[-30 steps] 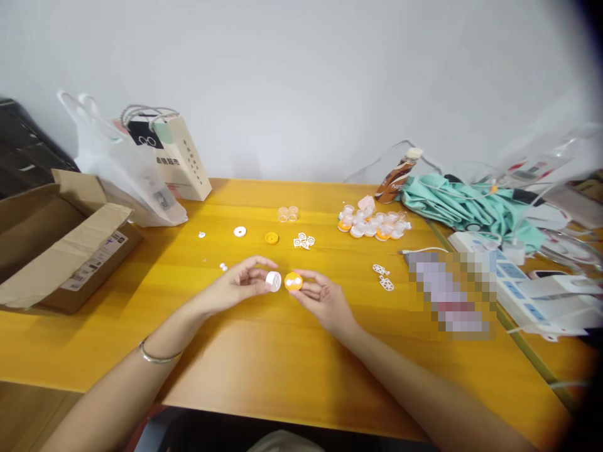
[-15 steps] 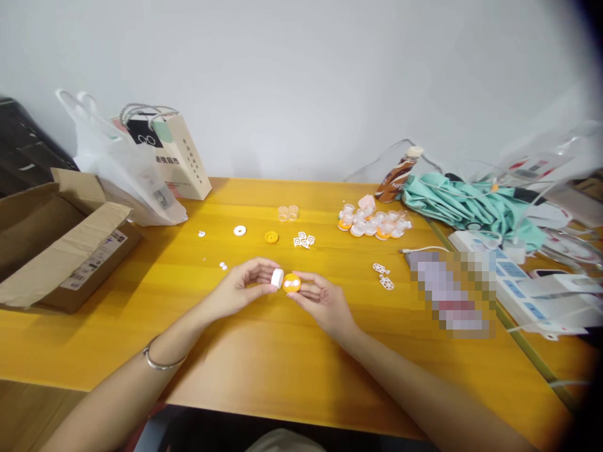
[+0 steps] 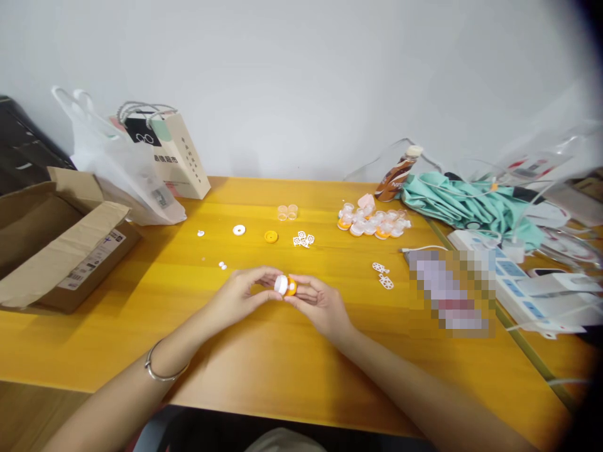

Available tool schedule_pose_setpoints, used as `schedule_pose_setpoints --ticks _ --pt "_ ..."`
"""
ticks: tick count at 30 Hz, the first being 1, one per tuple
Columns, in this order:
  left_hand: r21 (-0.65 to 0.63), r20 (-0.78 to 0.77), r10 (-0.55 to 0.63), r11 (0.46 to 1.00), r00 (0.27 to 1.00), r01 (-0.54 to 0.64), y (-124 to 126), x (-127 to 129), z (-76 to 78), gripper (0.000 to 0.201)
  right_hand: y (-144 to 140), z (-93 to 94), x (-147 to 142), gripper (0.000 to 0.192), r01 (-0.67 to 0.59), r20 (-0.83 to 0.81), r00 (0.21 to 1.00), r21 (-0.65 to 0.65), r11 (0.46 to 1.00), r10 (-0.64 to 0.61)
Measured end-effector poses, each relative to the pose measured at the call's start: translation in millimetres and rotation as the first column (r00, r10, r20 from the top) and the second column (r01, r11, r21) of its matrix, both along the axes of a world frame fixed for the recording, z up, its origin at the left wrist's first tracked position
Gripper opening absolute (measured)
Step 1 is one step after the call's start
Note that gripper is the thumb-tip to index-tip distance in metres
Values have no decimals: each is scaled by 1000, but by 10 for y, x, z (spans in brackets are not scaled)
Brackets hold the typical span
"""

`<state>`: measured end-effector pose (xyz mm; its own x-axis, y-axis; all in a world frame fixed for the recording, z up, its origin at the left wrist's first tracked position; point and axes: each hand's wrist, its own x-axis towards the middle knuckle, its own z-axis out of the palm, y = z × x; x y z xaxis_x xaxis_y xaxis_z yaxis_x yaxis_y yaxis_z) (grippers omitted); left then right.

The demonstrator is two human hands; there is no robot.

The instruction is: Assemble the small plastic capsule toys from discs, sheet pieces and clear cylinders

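Between the fingertips of my left hand (image 3: 252, 289) is a round white plastic cap-like part (image 3: 281, 284). My right hand (image 3: 320, 304) grips a round orange plastic part (image 3: 291, 287) with small white pieces inside it. The two parts meet or nearly meet above the table; whether they touch I cannot tell. Beyond my hands lie a yellow disc (image 3: 271, 236), a white ring (image 3: 239, 230) and several white lattice pieces (image 3: 304, 239). Small white bits (image 3: 222, 265) lie left of my hands, and two white lattice pieces (image 3: 385, 282) lie to the right.
Clear plastic cups (image 3: 287, 212) stand at the back, with a cluster of clear, white and orange assemblies (image 3: 374, 221) to their right. An open cardboard box (image 3: 101, 251) and bags (image 3: 188, 157) sit left. On the right are a bottle (image 3: 399, 172), green fabric (image 3: 471, 204) and a power strip (image 3: 522, 282).
My left hand has tilted the white part and brought it closer to the orange one. The orange part has turned toward it, so its inside shows less.
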<state>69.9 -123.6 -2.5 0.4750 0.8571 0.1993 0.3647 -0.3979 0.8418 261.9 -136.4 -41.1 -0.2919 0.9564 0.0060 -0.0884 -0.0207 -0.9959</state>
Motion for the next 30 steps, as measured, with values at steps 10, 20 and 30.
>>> schedule_pose_setpoints --ticks 10,20,30 --pt "165 -124 59 986 991 -38 -83 58 16 26 -44 -1 -31 35 27 31 999 -2 1000 -27" --pt "135 -130 44 991 991 -26 -93 83 12 20 -74 -43 -12 37 27 146 989 54 998 -34" --pt "172 -140 9 985 990 16 -55 70 -21 28 -35 -29 -36 37 -78 2 997 45 996 78"
